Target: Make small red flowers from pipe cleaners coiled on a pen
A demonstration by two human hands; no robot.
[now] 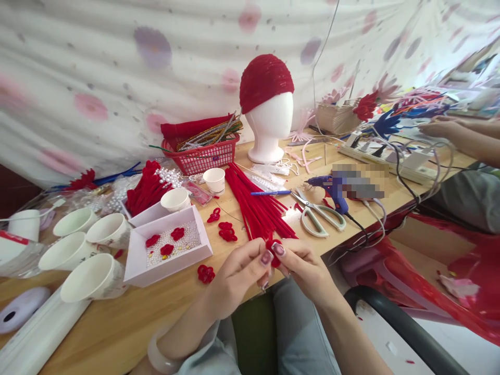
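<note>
Here, hands: left hand (238,276) and right hand (302,268) meet at the worktop's (117,323) near edge, fingertips pinched shut on one small red flower piece (273,249).
Flower piece: held between both hands, just past the near edge, touching the tip of the red pipe-cleaner bundle (253,203).
Nearby: loose red flowers (226,232) on the wood; white tray (167,245) with beads to the left; scissors (318,211) and blue glue gun (332,187) to the right.
Back edge: foam head (269,125) in red cap; red basket (203,153).
Far right: another person's hand (441,127).
</note>
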